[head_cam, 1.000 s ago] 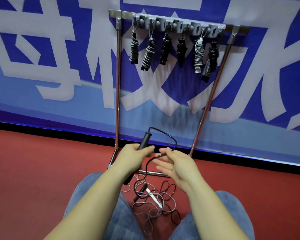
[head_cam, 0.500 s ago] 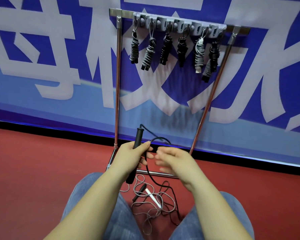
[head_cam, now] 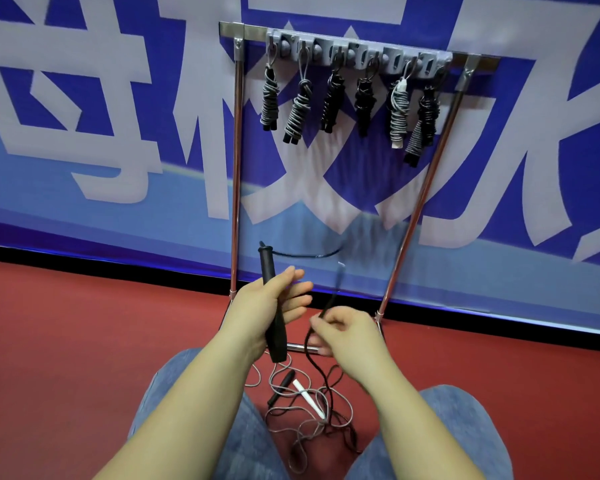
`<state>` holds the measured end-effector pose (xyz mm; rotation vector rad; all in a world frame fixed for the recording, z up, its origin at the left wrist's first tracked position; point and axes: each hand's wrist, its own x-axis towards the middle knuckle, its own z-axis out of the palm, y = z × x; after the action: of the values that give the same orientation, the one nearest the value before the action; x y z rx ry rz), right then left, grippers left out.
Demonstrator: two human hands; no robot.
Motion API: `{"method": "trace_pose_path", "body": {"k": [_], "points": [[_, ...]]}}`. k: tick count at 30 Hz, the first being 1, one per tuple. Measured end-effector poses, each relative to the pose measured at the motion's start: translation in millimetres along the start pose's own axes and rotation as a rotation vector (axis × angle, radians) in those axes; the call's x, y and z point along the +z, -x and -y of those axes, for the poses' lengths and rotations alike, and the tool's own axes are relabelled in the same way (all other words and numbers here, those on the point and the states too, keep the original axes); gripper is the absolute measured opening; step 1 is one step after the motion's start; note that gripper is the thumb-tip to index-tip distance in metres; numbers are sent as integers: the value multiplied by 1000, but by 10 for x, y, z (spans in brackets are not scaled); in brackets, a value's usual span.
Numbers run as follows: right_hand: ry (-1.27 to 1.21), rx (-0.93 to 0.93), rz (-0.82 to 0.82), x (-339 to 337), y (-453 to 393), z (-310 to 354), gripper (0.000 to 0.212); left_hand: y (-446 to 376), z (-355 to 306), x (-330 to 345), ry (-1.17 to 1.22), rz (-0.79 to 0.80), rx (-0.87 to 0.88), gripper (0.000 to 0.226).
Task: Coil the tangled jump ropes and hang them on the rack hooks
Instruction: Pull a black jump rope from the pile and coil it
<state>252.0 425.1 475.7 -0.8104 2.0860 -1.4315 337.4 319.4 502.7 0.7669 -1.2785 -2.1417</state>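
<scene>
My left hand (head_cam: 274,306) holds a black jump-rope handle (head_cam: 272,303) nearly upright, thumb across it, fingers stretched out to the right. A black cord (head_cam: 305,254) leaves the handle's top and arcs right, blurred. My right hand (head_cam: 347,332) pinches that black cord lower down, and the cord drops from there to a tangled pile of grey and black ropes (head_cam: 312,417) on the floor between my knees. A loose black handle (head_cam: 283,386) and a white handle (head_cam: 309,398) lie in the pile. The metal rack (head_cam: 237,168) stands ahead, its hook bar (head_cam: 357,57) carrying several coiled ropes.
A blue and white banner wall (head_cam: 84,133) stands right behind the rack. The floor is red (head_cam: 84,341). My knees in blue jeans (head_cam: 222,427) flank the rope pile. The rack's base bar (head_cam: 300,348) lies just behind my hands.
My left hand has raised the handle more upright. My right hand, open beside the cord before, now pinches it and has dropped lower. The cord loop has swung out to the right.
</scene>
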Motion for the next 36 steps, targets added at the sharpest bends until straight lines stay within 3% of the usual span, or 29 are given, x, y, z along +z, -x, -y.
{"method": "trace_pose_path", "body": {"k": [6,10,13,17,22,28,32,36], "points": [[-868,161,-82,-140,20,260,13,19,157,-23,-317,32,58,17],[-1110,157,-6,-178,45,335,16,35,152,-7,-427,76,108,9],[-1140,120,60,-182,57,368,19,24,150,-16,-447,46,159,11],[-936,68,97,-159,54,342,21,17,144,8,-272,-40,180,8],[-259,-31,50,-102,44,198,19,8,65,4,19,-86,99,4],[316,-110,19,-58,40,64,12,12,1,-8,219,-112,13,11],[445,-96,-38,-104,39,31,9,7,-21,-11,231,-119,38,10],[289,-93,-75,-111,21,27,6,1,-12,-17,195,-78,88,14]]}}
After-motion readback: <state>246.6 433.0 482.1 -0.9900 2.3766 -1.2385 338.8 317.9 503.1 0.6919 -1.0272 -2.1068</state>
